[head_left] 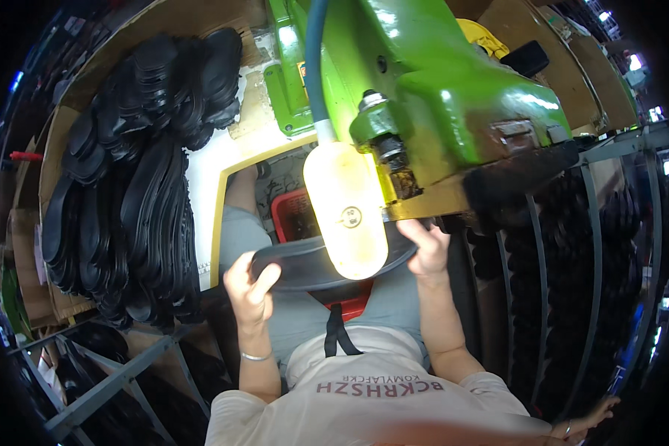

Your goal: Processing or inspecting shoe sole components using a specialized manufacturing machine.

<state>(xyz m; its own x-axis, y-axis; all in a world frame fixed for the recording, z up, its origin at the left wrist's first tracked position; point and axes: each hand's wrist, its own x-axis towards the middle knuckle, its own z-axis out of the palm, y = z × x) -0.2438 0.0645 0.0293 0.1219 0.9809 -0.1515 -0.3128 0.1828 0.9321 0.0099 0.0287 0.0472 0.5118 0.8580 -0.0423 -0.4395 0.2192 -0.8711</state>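
Note:
A long black shoe sole (297,269) is stretched level between my two hands, above my lap. My left hand (251,288) grips its left end, with the thumb on top. At the right end, my right hand (430,251) is closed on the sole, just below the metal working part (403,182) of a green machine (453,111). A glowing oval lamp (346,241) hides the middle of the sole and part of its right half.
Stacked black soles (152,201) fill a cardboard box (65,141) on the left. A red basket (288,209) sits below the machine, by my legs. Metal racks (587,223) with dark stacked pieces stand at right. Another person's hand (591,420) shows at lower right.

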